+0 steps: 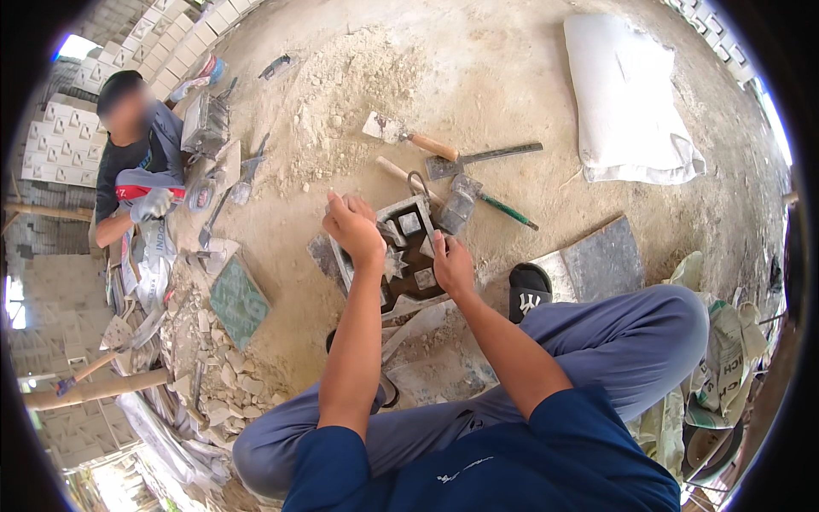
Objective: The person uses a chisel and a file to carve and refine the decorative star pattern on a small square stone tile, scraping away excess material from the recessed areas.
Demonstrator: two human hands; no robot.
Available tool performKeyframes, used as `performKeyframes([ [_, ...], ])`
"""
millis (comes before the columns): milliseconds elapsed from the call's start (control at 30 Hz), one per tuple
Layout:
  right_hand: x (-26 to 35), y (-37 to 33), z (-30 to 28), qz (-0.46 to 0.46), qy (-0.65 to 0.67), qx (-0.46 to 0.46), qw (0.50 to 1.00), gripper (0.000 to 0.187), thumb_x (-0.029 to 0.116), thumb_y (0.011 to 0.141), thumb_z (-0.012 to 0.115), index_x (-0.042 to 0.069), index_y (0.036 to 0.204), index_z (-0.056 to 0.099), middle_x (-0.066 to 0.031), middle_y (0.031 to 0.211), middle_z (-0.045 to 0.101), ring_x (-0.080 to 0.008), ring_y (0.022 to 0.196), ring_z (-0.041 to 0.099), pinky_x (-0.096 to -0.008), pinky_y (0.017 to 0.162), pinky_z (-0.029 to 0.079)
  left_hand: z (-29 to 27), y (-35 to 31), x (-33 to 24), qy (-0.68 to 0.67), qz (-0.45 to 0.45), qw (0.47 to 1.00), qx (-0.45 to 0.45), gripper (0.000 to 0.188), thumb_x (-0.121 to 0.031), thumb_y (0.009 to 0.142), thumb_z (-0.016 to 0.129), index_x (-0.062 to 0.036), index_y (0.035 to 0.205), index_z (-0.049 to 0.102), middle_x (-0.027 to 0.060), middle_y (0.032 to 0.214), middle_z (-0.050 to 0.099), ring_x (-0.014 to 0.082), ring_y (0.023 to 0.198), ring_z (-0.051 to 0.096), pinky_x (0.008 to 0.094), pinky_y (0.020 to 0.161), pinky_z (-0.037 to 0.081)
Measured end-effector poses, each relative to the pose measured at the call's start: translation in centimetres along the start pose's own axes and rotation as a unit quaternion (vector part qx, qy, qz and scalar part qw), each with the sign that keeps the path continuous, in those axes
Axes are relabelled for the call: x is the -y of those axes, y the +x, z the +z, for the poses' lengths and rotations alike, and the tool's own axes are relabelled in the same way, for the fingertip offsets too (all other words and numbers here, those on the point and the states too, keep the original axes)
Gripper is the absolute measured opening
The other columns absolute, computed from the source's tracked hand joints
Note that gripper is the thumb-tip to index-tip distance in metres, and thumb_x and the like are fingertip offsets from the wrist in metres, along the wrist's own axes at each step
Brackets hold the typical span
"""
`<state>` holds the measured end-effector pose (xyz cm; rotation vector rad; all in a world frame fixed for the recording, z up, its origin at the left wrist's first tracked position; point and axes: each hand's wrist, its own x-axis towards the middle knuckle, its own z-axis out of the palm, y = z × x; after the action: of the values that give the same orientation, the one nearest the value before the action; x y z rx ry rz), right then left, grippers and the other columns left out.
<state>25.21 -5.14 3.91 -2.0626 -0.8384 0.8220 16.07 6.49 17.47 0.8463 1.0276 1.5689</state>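
Between my legs stands a square, dark-edged mould [394, 210] with a star-shaped piece and several small square blocks inside. My left hand [351, 224] is closed in a fist over the mould's left far corner; whatever its fingers may hold is hidden. At the right wall of the mould, my right hand [452, 264] has its fingers curled round the edge and its thumb pointing up. Just beyond the mould lie a trowel [435, 147] with a wooden handle, a flat dark metal bar [503, 152], and a grey-headed tool with a green handle [510, 212].
A white sack [627, 102] lies at the far right. Grey slab [606, 260] sits right of my sandal [529, 292]. Left are a green tile [239, 303], rubble [226, 384] and a gloved co-worker [141, 162] seated beside tools. Pale powder [354, 94] covers the ground ahead.
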Motion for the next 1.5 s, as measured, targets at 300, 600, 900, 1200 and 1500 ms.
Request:
performKeyframes([
  [300, -0.2, 0.2, 0.0, 0.001, -0.008, 0.008, 1.000, 0.061, 0.055, 0.103, 0.041, -0.002, 0.102, 0.064, -0.0287, 0.107, 0.062, -0.0484, 0.104, 0.058, -0.0529, 0.090, 0.045, -0.3, -0.8, -1.0, 0.004, 0.004, 1.000, -0.021, 0.055, -0.036, 0.105, 0.038, -0.0148, 0.058, 0.018, -0.0017, 0.048, 0.021, 0.0112, 0.042, 0.020, 0.0308, 0.043, 0.015],
  [600, -0.2, -0.2, 0.2, -0.004, 0.023, 0.002, 1.000, 0.061, 0.054, 0.103, 0.041, -0.002, 0.105, 0.064, -0.0294, 0.111, 0.062, -0.0483, 0.106, 0.058, -0.0533, 0.091, 0.045, -0.8, -1.4, -0.2, -0.044, -0.008, 0.998, -0.033, 0.058, -0.037, 0.106, 0.040, -0.0120, 0.058, 0.019, -0.0028, 0.051, 0.020, 0.0103, 0.046, 0.019, 0.0293, 0.046, 0.015],
  [900, -0.4, 0.5, 0.2, -0.010, 0.002, 0.008, 1.000, 0.060, 0.053, 0.103, 0.041, -0.002, 0.103, 0.065, -0.0292, 0.107, 0.063, -0.0481, 0.104, 0.059, -0.0537, 0.089, 0.046, -0.7, -1.6, 0.9, 0.006, 0.061, 0.998, 0.033, 0.061, -0.041, 0.107, 0.039, -0.0117, 0.057, 0.020, -0.0026, 0.050, 0.022, 0.0096, 0.046, 0.020, 0.0313, 0.046, 0.014],
  [1200, 0.3, 0.2, 0.5, -0.026, 0.009, -0.007, 1.000, 0.059, 0.052, 0.103, 0.042, -0.003, 0.097, 0.064, -0.0292, 0.102, 0.063, -0.0492, 0.099, 0.058, -0.0547, 0.086, 0.046, -1.4, 0.8, 1.9, 0.008, 0.059, 0.998, 0.011, 0.060, -0.040, 0.106, 0.040, -0.0142, 0.057, 0.017, -0.0032, 0.046, 0.019, 0.0096, 0.041, 0.018, 0.0303, 0.043, 0.012],
  [1500, 0.9, 1.0, 1.1, -0.043, 0.014, -0.006, 0.999, 0.059, 0.051, 0.103, 0.042, -0.003, 0.100, 0.065, -0.0299, 0.104, 0.064, -0.0492, 0.100, 0.059, -0.0543, 0.086, 0.046, -3.8, 3.8, 4.7, 0.117, 0.129, 0.981, -0.084, 0.058, -0.035, 0.105, 0.046, -0.0121, 0.056, 0.023, -0.0028, 0.052, 0.025, 0.0107, 0.046, 0.026, 0.0322, 0.046, 0.021],
])
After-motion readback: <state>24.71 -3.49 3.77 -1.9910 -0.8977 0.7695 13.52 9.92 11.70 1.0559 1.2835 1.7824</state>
